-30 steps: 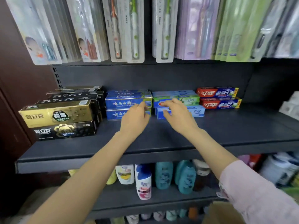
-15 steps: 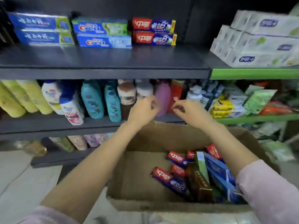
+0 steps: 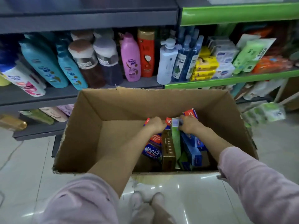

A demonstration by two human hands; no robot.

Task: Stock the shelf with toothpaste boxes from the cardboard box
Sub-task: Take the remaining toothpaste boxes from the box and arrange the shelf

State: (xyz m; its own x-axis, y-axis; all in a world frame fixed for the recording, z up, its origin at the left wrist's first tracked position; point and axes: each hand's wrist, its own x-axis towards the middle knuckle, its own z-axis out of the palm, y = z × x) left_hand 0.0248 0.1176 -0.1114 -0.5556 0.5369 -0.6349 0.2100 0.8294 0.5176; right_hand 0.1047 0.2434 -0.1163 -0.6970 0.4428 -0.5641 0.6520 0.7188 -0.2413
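Cardboard box (image 3: 90, 135) is sitting open on the glossy tile floor (image 3: 24, 159) right in front of us, and we're reaching both arms down into it. Toothpaste boxes (image 3: 171, 143) are all crowding the right half of it, standing on end or leaning: red-and-blue ones on the left of the bunch, a brown-gold one and a green one in the middle, blue ones on the right. Left half of the box floor is showing bare cardboard.

Our left hand (image 3: 156, 125) is curling its fingers down over the top end of a red toothpaste box (image 3: 156, 138), w/ a red-blue edge poking out beside the knuckles; looks like a grip, fingertips are hidden behind the hand. Our right hand (image 3: 189, 126) is curling too, fingers closing on the upper end of the packs just right of the green one, approx where another red box (image 3: 191, 114) is sticking up behind it. Can't tell exactly which pack it's got. The two hands are sitting near each other, green box top between them.

Pink sleeves (image 3: 258, 183) are pushed up both forearms. Beyond the box, the dark shelf (image 3: 61, 92) is carrying shampoo bottles (image 3: 43, 62) in teal, purple, red and white; to the right, a green shelf (image 3: 226, 80) is carrying yellow soap packs (image 3: 205, 67) and wipes.
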